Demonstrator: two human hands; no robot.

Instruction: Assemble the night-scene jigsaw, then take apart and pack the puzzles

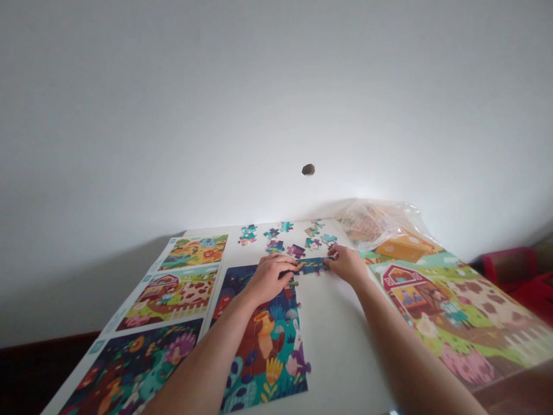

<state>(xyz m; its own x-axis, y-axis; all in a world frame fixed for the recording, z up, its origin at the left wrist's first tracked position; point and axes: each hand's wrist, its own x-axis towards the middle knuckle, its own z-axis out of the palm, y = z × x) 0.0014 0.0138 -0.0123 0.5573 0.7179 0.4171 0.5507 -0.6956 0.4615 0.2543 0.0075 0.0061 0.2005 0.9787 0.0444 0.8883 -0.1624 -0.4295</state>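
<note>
A partly joined jigsaw puzzle (pixel 258 351) lies on the white table, showing a bear, a rabbit and plants on dark blue and teal. From its upper right corner a short strip of dark blue jigsaw pieces (pixel 311 266) runs to the right. My left hand (pixel 273 275) rests over the puzzle's top edge, fingers bent and closed at the strip's left end; its fingertips partly hide the pieces there. At the strip's right end, my right hand (pixel 347 264) pinches a piece between thumb and fingers. Several loose jigsaw pieces (pixel 296 251) lie just beyond both hands.
A picture sheet (pixel 218 283) with three printed scenes lies on the left. On the right are a joined farm puzzle (pixel 464 323), a clear plastic bag (pixel 367 222) and an orange box (pixel 400 248). A white wall (pixel 259 115) with a hole (pixel 308 169) stands behind the table.
</note>
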